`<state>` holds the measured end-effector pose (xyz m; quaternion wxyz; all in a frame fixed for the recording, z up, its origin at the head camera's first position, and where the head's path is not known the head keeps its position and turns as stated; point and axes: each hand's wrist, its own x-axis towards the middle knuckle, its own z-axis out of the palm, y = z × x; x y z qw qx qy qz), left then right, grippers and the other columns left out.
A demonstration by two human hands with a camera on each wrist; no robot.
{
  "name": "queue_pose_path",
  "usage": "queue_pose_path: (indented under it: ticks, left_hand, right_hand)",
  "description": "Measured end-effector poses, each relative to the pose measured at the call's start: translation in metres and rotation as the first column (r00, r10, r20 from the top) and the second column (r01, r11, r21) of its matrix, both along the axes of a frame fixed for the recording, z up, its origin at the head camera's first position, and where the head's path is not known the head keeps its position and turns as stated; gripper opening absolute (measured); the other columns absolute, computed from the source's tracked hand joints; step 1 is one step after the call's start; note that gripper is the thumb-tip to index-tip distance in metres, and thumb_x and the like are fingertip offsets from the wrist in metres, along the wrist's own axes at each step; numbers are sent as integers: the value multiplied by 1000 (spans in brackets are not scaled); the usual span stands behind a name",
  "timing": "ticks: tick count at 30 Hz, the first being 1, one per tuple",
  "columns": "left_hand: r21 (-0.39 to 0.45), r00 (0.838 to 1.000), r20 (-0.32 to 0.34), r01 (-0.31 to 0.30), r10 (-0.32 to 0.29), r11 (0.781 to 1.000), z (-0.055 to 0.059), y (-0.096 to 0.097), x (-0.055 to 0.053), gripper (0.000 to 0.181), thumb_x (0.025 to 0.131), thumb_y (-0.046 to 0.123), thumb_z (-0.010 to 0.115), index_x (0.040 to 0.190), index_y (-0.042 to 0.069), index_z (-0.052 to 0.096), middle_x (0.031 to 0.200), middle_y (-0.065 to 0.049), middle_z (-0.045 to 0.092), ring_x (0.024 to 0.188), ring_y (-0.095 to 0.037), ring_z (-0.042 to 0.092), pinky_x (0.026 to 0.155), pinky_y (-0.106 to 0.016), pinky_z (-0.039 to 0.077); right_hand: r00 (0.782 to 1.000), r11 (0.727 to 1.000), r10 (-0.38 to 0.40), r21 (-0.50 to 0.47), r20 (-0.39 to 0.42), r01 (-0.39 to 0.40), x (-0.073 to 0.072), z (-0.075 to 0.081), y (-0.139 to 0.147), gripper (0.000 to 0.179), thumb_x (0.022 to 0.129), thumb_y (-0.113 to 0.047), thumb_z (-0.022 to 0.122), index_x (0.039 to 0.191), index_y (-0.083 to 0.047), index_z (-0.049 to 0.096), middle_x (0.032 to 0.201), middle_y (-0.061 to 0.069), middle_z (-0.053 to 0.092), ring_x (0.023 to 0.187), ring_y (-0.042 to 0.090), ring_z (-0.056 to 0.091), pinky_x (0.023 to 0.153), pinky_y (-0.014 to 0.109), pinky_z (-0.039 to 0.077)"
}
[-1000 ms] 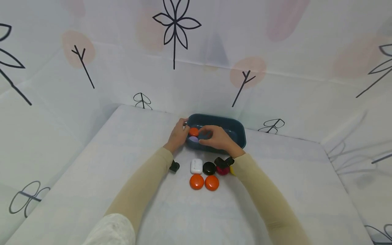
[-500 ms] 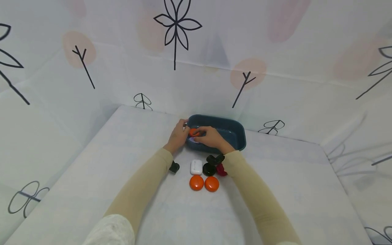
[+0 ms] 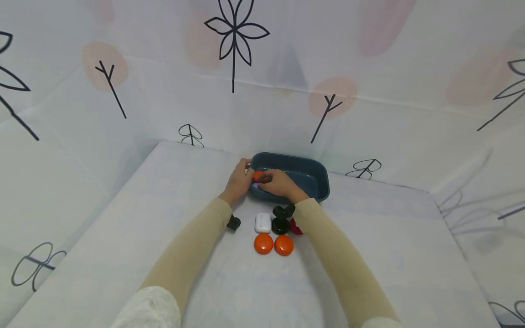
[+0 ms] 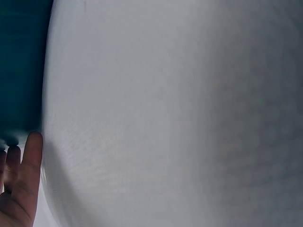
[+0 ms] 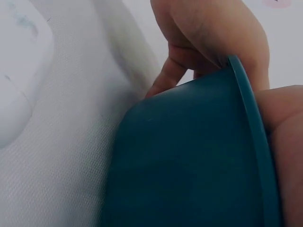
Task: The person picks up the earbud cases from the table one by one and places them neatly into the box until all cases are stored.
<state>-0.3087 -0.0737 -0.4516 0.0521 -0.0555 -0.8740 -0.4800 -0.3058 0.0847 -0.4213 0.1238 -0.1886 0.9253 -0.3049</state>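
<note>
1. Behind everything, a wall cloth (image 3: 262, 114) printed with line-drawn flowers.
2. White table (image 3: 229, 282) underneath.
3. Tan left sleeve (image 3: 188, 246) and tan right sleeve (image 3: 340, 255), both stretched forward over it.
4. Near the far edge, a dark blue tray (image 3: 291, 160).
5. At its left end, the left hand (image 3: 238, 182), gripping the wall: thumb at the rim, fingers against the outside.
6. Over the tray's left part, the right hand (image 3: 283, 183), fingertips at the pieces inside; pinching or merely touching, cannot tell.
7. In front, a white block (image 3: 263, 223).
8. Just right of it, a black disc (image 3: 280, 226), then a red piece (image 3: 296, 227), partly hidden; nearer, two orange discs (image 3: 263, 243).
9. Inside the tray's left end, an orange piece (image 3: 257, 176), partly covered.
10. Just nearer, a purple piece (image 3: 256, 185), mostly hidden.
</note>
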Motion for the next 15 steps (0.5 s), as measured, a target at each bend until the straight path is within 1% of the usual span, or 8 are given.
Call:
queue_pose_path:
  ticks: [4,10,15]
  left_hand:
    - [3,1000,0,0,0,1000,1,0,0,45,85,25,37,129,15,36,123,-8,47,111,-19,45,93,-36,36]
    - [4,1000,-3,2,-2,1000,0,1,0,44,85,25,37,128,15,36,125,-8,46,111,-19,45,93,-36,37]
    - [-3,1000,-4,-6,6,1000,0,1,0,45,85,26,37,128,15,36,125,-8,46,111,-19,45,93,-36,37]
  right_hand:
    - [1000,1000,-14,23,27,13,-1,-1,-2,34,78,-34,57,108,-18,59,115,2,56,102,22,52,85,40,44]
    - [996,998,-51,38,69,48,-4,-4,-3,41,78,-37,57,115,-17,56,117,2,55,103,22,51,87,41,43]
    - [997,997,-54,49,64,51,-4,-4,-4,40,78,-36,57,114,-18,57,116,3,56,100,21,52,86,41,43]
